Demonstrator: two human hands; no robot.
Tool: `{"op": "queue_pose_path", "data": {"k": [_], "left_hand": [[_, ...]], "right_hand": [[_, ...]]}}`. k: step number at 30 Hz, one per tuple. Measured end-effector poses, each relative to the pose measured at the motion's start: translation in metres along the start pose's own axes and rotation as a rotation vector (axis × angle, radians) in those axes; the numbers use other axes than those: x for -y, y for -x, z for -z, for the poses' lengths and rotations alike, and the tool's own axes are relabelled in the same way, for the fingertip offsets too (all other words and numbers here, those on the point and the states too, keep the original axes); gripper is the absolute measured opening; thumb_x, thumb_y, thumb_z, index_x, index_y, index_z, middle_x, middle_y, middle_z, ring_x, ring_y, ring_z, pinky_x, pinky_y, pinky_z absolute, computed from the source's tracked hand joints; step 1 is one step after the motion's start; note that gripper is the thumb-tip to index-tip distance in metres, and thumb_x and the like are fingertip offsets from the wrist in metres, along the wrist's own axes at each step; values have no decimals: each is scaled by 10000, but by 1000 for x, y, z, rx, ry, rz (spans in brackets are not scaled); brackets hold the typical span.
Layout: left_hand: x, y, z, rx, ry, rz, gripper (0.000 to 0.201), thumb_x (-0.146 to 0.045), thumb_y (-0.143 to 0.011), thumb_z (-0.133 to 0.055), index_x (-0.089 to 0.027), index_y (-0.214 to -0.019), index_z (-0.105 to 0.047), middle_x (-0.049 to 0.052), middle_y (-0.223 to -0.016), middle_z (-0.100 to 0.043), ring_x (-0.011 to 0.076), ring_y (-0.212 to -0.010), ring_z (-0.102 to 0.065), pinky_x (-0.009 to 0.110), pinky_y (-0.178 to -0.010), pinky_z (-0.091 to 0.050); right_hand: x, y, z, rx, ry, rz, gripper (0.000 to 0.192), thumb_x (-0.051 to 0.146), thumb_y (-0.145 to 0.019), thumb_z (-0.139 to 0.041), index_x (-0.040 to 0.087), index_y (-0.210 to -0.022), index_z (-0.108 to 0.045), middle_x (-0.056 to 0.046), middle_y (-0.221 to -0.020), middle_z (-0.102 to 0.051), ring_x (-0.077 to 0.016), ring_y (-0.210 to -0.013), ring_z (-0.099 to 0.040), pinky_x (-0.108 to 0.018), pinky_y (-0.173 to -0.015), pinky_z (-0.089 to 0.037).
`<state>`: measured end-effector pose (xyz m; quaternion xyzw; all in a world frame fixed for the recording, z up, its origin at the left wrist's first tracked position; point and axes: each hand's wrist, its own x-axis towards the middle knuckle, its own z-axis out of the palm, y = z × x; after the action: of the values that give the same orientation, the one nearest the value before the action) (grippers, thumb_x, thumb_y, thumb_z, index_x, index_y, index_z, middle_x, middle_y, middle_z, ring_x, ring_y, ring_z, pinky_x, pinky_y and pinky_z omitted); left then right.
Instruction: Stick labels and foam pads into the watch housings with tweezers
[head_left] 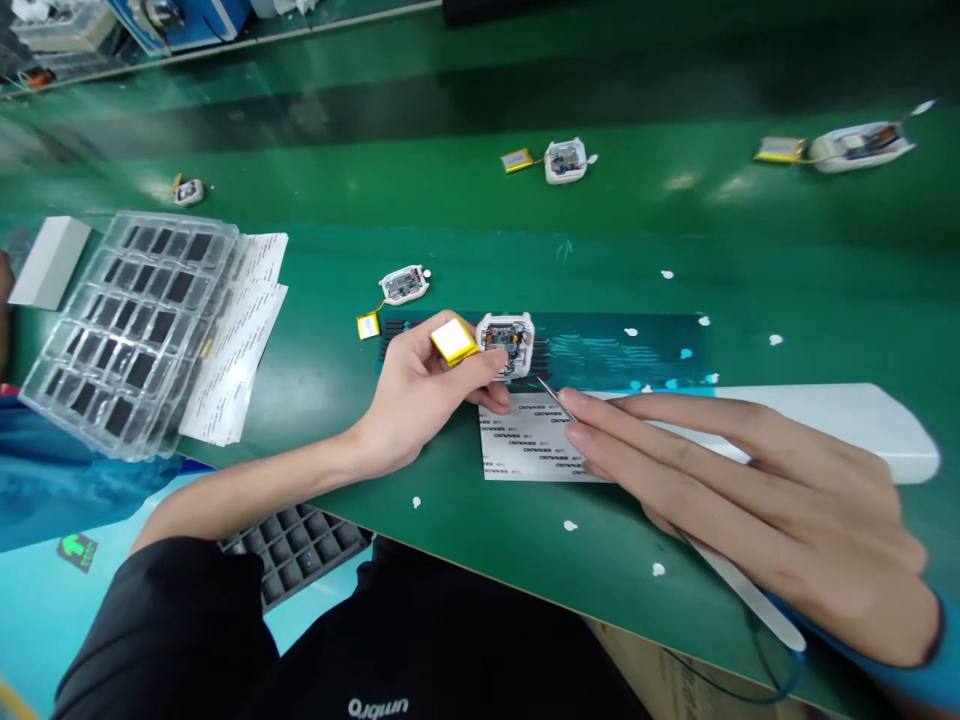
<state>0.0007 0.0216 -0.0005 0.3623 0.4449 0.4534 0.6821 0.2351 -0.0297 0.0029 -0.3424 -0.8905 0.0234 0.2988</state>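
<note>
Near the middle of the bench, my left hand [405,410] grips a small white device housing [527,360] with its circuit board facing up. The thumb lies on the housing's lower edge. A yellow-edged battery [454,341] with a white face sits against the fingers of that hand. My right hand [780,490] is closed on metal tweezers [757,605], whose tip points toward the housing's lower right corner, a little apart from it. Under the hands lie a printed white sheet [525,445] and a strip of dark blue film [630,360] with thin black strips at its left.
Similar open housings with batteries lie beyond: one [405,285] close by, others [565,161] farther back. Stacked clear trays [142,320] and printed sheets [240,350] stand left. A long white object [847,420] lies under my right hand. Small white stickers [571,526] are scattered about.
</note>
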Motion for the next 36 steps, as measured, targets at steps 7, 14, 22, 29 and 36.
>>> {"op": "queue_pose_path", "data": {"k": [7, 14, 22, 29, 36], "left_hand": [[0, 4, -1, 24, -23, 48, 325, -230, -801, -836, -182, -722, -524, -36, -632, -685, 118, -578, -727, 213, -594, -628], [2, 5, 0, 23, -89, 13, 392, -292, -808, -874, -190, -711, -508, -33, -615, -707, 116, -571, -723, 220, -593, -623], [1, 6, -2, -2, -125, 3, 446, -365, -766, -914, -194, -682, -511, -30, -604, -701, 135, -571, -708, 266, -602, -625], [0, 10, -3, 0, -137, -7, 420, -357, -790, -899, -203, -705, -517, -39, -614, -682, 148, -571, -718, 284, -609, -645], [5, 8, -2, -16, -164, -94, 308, -250, -872, -796, -201, -1144, -661, -38, -726, -715, 170, -622, -753, 298, -667, -676]], "right_hand": [[-5, -5, -7, -49, 70, 123, 601, -4, -1035, -499, 157, -1613, -453, -48, -1337, -740, -254, -1167, -719, -412, -999, -576], [-6, -5, -8, -16, 96, 167, 425, -21, -998, -571, 154, -1374, -663, -36, -1367, -723, -235, -1189, -715, -402, -990, -614], [-8, -5, -11, -29, 87, 208, 355, 33, -1013, -593, 150, -1336, -680, -38, -1398, -698, -225, -1135, -732, -376, -945, -636], [7, -3, -14, -4, -16, 21, 641, 43, -1051, -513, 255, -1645, -398, -5, -1325, -733, -240, -1168, -746, -409, -979, -660], [0, -8, -20, -72, -28, 74, 628, 38, -1032, -558, 219, -1623, -446, -33, -1325, -737, -250, -1155, -749, -377, -907, -681]]}}
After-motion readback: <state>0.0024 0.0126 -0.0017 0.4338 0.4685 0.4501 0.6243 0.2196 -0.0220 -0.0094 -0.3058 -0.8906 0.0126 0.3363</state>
